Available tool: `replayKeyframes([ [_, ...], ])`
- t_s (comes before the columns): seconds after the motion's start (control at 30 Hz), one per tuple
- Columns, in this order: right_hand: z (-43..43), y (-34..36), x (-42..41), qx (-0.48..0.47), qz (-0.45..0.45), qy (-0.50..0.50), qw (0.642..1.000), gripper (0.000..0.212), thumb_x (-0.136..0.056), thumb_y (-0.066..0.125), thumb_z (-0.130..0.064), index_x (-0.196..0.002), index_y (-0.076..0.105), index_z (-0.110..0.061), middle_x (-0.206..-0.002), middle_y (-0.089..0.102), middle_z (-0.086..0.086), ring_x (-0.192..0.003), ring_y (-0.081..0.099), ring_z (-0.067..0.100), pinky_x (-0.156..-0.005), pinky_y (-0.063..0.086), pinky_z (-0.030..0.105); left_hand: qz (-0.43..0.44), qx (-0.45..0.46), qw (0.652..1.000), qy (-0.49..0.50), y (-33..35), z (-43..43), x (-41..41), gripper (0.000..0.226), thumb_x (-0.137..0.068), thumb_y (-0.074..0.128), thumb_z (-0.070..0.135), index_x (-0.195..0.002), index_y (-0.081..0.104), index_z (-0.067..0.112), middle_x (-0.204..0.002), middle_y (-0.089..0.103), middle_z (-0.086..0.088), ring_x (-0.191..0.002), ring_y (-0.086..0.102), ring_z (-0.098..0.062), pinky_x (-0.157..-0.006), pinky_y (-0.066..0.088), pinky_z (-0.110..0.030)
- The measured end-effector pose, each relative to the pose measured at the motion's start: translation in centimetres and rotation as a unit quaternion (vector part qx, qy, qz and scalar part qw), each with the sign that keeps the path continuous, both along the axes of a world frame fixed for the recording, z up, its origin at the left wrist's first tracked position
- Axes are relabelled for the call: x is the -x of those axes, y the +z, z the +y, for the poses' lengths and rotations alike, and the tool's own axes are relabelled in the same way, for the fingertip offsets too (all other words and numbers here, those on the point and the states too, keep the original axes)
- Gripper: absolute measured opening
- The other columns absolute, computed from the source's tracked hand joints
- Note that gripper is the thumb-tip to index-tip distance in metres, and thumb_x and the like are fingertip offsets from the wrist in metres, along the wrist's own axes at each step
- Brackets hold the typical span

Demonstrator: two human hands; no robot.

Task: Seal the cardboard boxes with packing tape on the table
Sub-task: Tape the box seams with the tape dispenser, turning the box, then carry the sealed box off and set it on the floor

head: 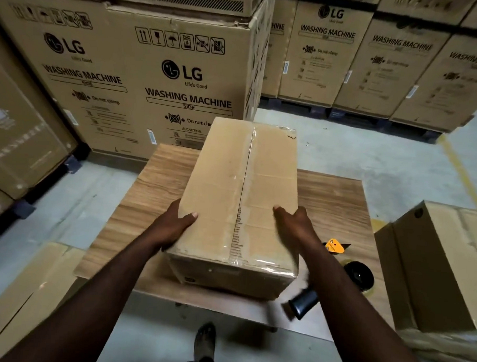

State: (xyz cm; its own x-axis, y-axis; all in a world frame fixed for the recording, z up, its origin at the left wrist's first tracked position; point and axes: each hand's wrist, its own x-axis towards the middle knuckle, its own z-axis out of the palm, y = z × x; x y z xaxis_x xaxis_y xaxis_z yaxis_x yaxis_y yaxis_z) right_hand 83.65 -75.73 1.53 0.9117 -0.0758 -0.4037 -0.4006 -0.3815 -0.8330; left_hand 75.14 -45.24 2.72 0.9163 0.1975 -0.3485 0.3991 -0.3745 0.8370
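Note:
A long cardboard box (242, 197) lies on the wooden table (337, 212), its top seam covered by clear tape from the far end to the near edge. My left hand (176, 223) grips the box's near left edge, thumb on top and fingers down the side. My right hand (294, 224) holds the near right edge the same way. A black tape dispenser (357, 276) with a yellow guard lies on the table to the right of the box, its handle pointing toward me.
Large washing machine cartons (143, 75) are stacked behind the table and along the back right. Another brown box (441, 261) stands to the right of the table. Flattened cardboard (27, 289) lies on the floor at the left. My foot (205, 341) shows below the table edge.

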Motion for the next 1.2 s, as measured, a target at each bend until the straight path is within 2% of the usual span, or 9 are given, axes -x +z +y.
replayKeyframes([
  [0.1, -0.3, -0.9, -3.4, 0.023, -0.027, 0.005, 0.999, 0.083, -0.067, 0.063, -0.078, -0.12, 0.067, -0.014, -0.107, 0.074, -0.002, -0.099, 0.07, 0.019, -0.088, 0.054, 0.032, -0.003, 0.037, 0.998, -0.041, 0.6, 0.7, -4.1, 0.057, -0.099, 0.061, 0.033, -0.15, 0.039, 0.02, -0.138, 0.057, 0.002, -0.124, 0.056, -0.019, -0.107, 0.044, -0.04],
  [0.23, 0.0, 0.1, -6.6, -0.018, -0.026, 0.014, 0.999, 0.053, -0.088, 0.069, -0.056, -0.119, 0.072, -0.013, -0.109, 0.076, -0.002, -0.098, 0.072, 0.013, -0.096, 0.056, 0.036, -0.022, 0.081, 0.996, -0.022, 0.8, 0.8, -9.2, 0.045, -0.102, 0.057, 0.029, -0.144, 0.048, 0.016, -0.132, 0.063, -0.002, -0.117, 0.062, -0.021, -0.103, 0.049, -0.041],
  [0.33, 0.4, 0.6, -8.3, -0.063, -0.005, -0.006, 0.998, 0.041, -0.096, 0.067, -0.041, -0.119, 0.07, -0.008, -0.101, 0.076, -0.004, -0.088, 0.073, 0.008, -0.078, 0.06, 0.027, -0.027, 0.116, 0.993, -0.003, 0.3, 1.2, -12.6, 0.042, -0.101, 0.058, 0.028, -0.142, 0.049, 0.017, -0.129, 0.065, -0.004, -0.113, 0.065, -0.021, -0.096, 0.053, -0.04],
  [0.4, 0.7, 0.9, -8.8, -0.103, 0.021, -0.02, 0.994, 0.032, -0.098, 0.065, -0.034, -0.118, 0.068, -0.009, -0.098, 0.076, -0.002, -0.082, 0.074, 0.009, -0.065, 0.058, 0.021, -0.029, 0.161, 0.986, 0.025, 0.2, 1.0, -13.6, 0.037, -0.102, 0.056, 0.022, -0.139, 0.05, 0.02, -0.123, 0.066, -0.004, -0.103, 0.067, -0.019, -0.079, 0.056, -0.032],
  [0.47, 0.8, 0.8, -9.2, -0.121, 0.032, -0.028, 0.992, 0.029, -0.099, 0.064, -0.031, -0.118, 0.067, -0.01, -0.098, 0.077, 0.0, -0.083, 0.075, 0.012, -0.066, 0.059, 0.024, -0.016, 0.214, 0.975, 0.047, -0.2, 0.9, -14.5, 0.038, -0.101, 0.056, 0.017, -0.139, 0.048, 0.023, -0.119, 0.067, -0.004, -0.095, 0.068, -0.02, -0.067, 0.055, -0.028],
  [0.6, 0.7, 0.5, -9.9, -0.128, 0.042, -0.04, 0.99, 0.035, -0.098, 0.064, -0.033, -0.122, 0.067, -0.008, -0.104, 0.077, 0.004, -0.091, 0.075, 0.017, -0.072, 0.059, 0.028, -0.008, 0.252, 0.966, 0.058, -0.4, 1.0, -15.5, 0.039, -0.101, 0.055, 0.013, -0.138, 0.049, 0.024, -0.114, 0.069, -0.004, -0.09, 0.07, -0.02, -0.061, 0.056, -0.026],
  [0.9, -1.4, 5.2, -11.8, -0.151, 0.074, -0.024, 0.986, 0.04, -0.095, 0.065, -0.046, -0.119, 0.07, -0.014, -0.106, 0.078, 0.003, -0.097, 0.075, 0.022, -0.086, 0.059, 0.035, -0.004, 0.23, 0.973, 0.039, 5.3, 0.3, -18.2, 0.031, -0.096, 0.062, 0.017, -0.126, 0.063, 0.008, -0.114, 0.073, -0.015, -0.088, 0.072, -0.027, -0.076, 0.057, -0.036],
  [1.07, -5.8, 8.7, -12.2, -0.117, 0.057, -0.003, 0.991, 0.054, -0.084, 0.07, -0.061, -0.116, 0.071, -0.017, -0.099, 0.079, 0.004, -0.092, 0.076, 0.026, -0.09, 0.059, 0.045, -0.018, 0.214, 0.976, 0.035, 10.5, -4.1, -17.5, 0.023, -0.098, 0.059, 0.017, -0.119, 0.066, 0.01, -0.101, 0.073, -0.011, -0.072, 0.071, -0.022, -0.063, 0.057, -0.028],
  [1.2, -11.3, 11.3, -10.8, -0.091, 0.02, 0.009, 0.996, 0.04, -0.091, 0.065, -0.057, -0.109, 0.067, -0.021, -0.09, 0.074, -0.006, -0.077, 0.071, 0.011, -0.059, 0.054, 0.024, -0.041, 0.2, 0.978, 0.037, 13.1, -9.8, -15.6, 0.022, -0.099, 0.056, 0.015, -0.118, 0.065, 0.01, -0.086, 0.073, -0.005, -0.058, 0.07, -0.015, -0.05, 0.054, -0.022],
])
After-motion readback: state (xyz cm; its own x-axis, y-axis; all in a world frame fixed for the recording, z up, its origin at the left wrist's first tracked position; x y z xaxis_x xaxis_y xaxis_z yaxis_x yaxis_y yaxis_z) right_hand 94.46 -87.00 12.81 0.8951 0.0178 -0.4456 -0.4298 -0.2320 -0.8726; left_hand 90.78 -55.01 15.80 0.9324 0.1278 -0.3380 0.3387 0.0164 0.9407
